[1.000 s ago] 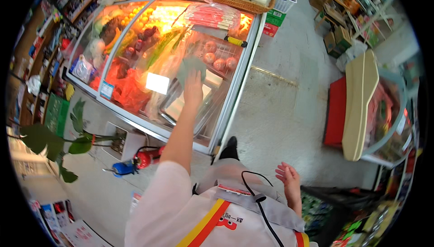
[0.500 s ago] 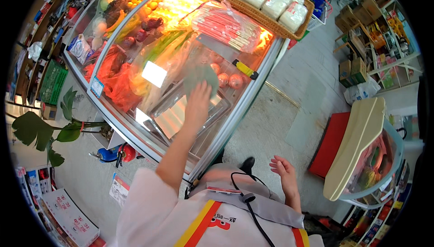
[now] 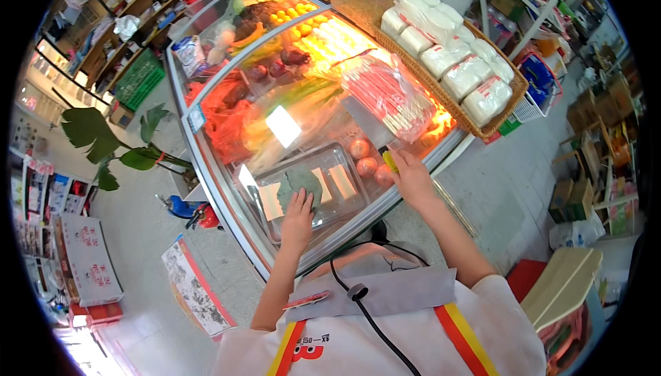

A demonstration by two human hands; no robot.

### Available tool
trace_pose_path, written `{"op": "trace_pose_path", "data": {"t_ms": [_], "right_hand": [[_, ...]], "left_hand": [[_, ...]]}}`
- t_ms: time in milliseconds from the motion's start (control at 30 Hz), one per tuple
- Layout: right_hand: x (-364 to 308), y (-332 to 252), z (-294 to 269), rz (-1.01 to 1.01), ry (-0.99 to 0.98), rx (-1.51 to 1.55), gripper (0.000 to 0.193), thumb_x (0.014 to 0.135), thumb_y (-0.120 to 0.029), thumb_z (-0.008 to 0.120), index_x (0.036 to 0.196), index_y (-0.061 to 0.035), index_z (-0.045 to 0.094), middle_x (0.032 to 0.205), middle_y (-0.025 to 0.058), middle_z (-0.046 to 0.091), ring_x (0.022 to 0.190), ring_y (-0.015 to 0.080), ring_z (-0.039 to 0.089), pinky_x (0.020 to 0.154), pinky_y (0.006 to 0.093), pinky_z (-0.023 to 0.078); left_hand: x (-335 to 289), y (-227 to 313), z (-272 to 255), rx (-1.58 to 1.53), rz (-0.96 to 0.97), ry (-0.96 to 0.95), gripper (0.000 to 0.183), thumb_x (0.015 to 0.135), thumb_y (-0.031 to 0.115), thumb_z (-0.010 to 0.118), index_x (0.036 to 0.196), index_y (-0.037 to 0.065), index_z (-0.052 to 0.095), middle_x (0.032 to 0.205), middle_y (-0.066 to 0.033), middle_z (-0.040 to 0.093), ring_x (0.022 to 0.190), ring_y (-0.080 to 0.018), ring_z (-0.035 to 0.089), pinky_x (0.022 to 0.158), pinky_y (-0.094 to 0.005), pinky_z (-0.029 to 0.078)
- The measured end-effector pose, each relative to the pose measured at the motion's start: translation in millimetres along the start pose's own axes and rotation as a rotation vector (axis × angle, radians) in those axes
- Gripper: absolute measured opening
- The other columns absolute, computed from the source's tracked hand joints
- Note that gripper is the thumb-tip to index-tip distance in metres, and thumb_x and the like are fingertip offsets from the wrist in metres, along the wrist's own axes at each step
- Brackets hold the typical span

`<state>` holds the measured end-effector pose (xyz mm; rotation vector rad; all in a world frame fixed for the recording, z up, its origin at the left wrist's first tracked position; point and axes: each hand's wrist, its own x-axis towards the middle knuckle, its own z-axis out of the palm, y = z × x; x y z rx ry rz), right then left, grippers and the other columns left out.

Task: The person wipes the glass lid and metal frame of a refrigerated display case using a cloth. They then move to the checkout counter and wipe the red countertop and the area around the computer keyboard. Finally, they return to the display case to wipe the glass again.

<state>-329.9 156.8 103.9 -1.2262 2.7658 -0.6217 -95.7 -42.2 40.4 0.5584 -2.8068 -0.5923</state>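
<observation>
My left hand [image 3: 297, 221] lies on a grey-green cloth [image 3: 301, 186], its fingers stretched out flat over it. Beneath or around the cloth is a clear rectangular tray [image 3: 348, 193] at the near end of the glass-topped display case [image 3: 241, 235]; whether the tray lies on or under the glass I cannot tell. My right hand [image 3: 413, 180] has its fingers closed around a short yellow thing with a black end [image 3: 389, 160], mostly hidden. Several round reddish fruits or vegetables [image 3: 360, 147] show beside it. A bag of pink-and-white sticks [image 3: 389, 94] lies beyond.
A wicker basket [image 3: 506, 118] of white wrapped packs [image 3: 441, 59] stands at the far right. A leafy plant [image 3: 86, 128] and a red fire extinguisher [image 3: 206, 216] are left of the case. Cartons [image 3: 561, 200] and a cream-lidded container [image 3: 561, 290] stand at the right.
My left hand has drawn the cloth nearer, onto the tray area. My right hand has risen from beside my body and taken hold of the yellow-and-black thing. The view has turned.
</observation>
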Motion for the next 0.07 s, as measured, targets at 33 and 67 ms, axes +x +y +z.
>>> {"op": "trace_pose_path", "data": {"t_ms": [33, 67], "right_hand": [[8, 7, 12, -0.040, -0.028, 0.042, 0.057, 0.081, -0.018, 0.064, 0.133, -0.0085, 0.043, 0.126, 0.0192, 0.049, 0.112, 0.0356, 0.050, 0.096, 0.0414, 0.040], [14, 14, 24, -0.079, -0.056, 0.083, 0.062, 0.080, -0.021, 0.066, 0.135, -0.0097, 0.041, 0.128, 0.0201, 0.048, 0.113, 0.0362, 0.049, 0.098, 0.0418, 0.037]], "left_hand": [[0, 4, 4, 0.011, -0.044, 0.024, 0.052, 0.079, 0.007, 0.062, 0.129, 0.008, 0.048, 0.140, -0.0139, 0.040, 0.128, -0.0318, 0.039, 0.103, -0.0380, 0.037], [0, 8, 4, 0.022, -0.086, 0.047, 0.052, 0.080, 0.007, 0.062, 0.130, 0.009, 0.049, 0.140, -0.0138, 0.040, 0.128, -0.0314, 0.039, 0.103, -0.0378, 0.037]]}}
